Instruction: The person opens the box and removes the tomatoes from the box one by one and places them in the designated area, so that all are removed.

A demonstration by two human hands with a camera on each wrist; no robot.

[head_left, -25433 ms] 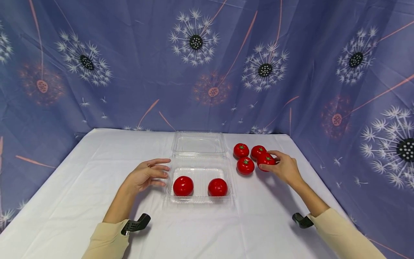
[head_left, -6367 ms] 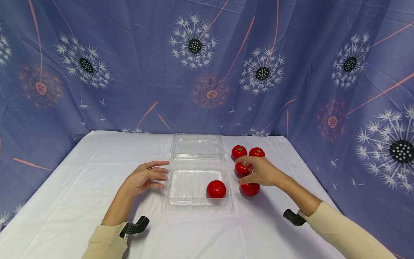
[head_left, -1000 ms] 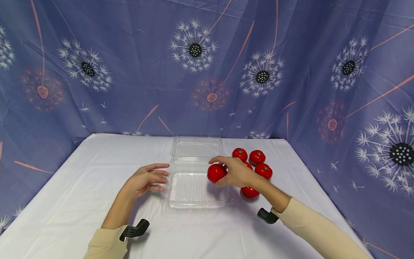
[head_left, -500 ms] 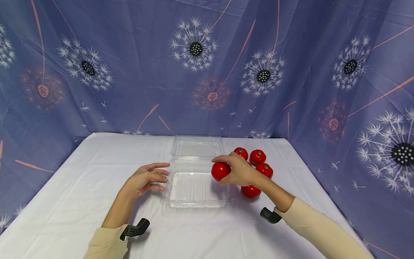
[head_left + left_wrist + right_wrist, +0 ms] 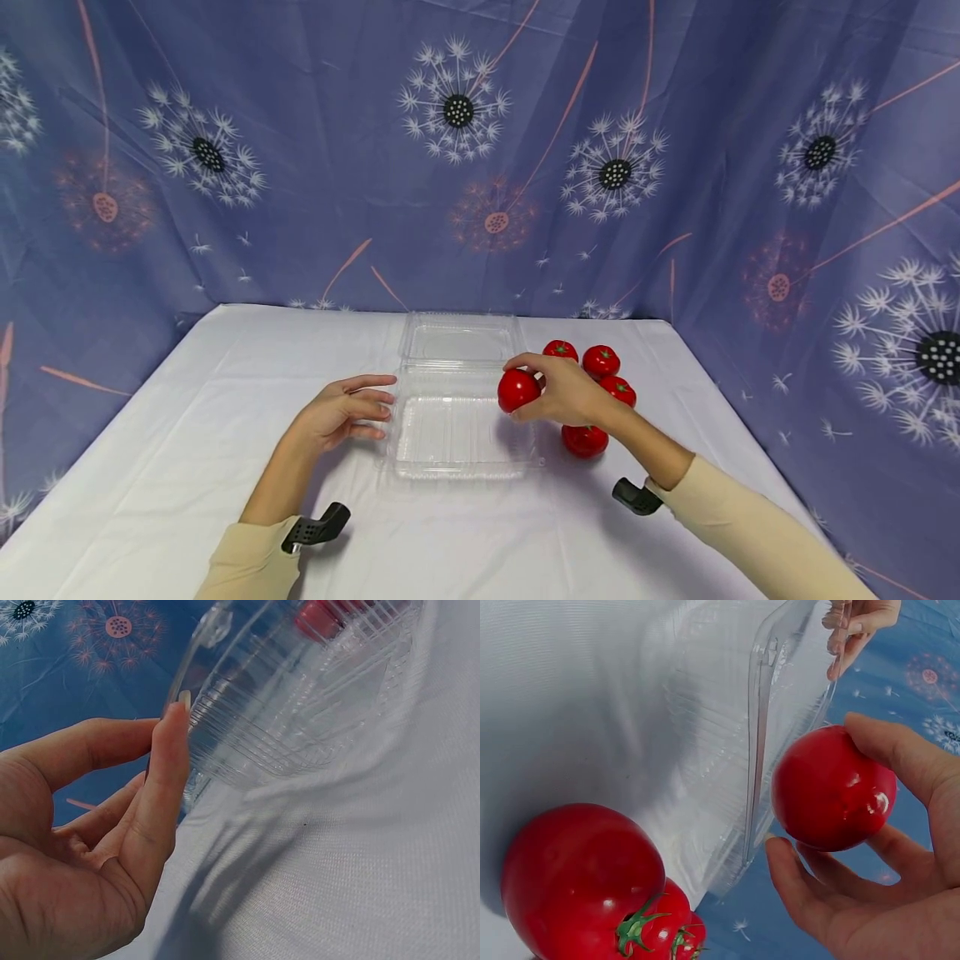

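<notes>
- The glossy round red tomato [image 5: 517, 389], gripped in the right hand [image 5: 566, 392], hangs over the clear plastic clamshell box's [image 5: 457, 433] far right corner.
- The left hand [image 5: 341, 412] lies relaxed; only its wrist view shows a fingertip [image 5: 178, 712] touching the box rim.

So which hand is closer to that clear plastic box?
Left. The left hand has fingertips against the side of the clear box; the right hand holds a tomato just above its right edge.

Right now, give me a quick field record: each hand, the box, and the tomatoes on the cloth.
right hand: grip around one tomato, held above the box's right edge
left hand: fingers straight, at the box's left rim
box: clear, lid open, nothing inside
loose tomatoes: at least four on the cloth, right of the box
</notes>
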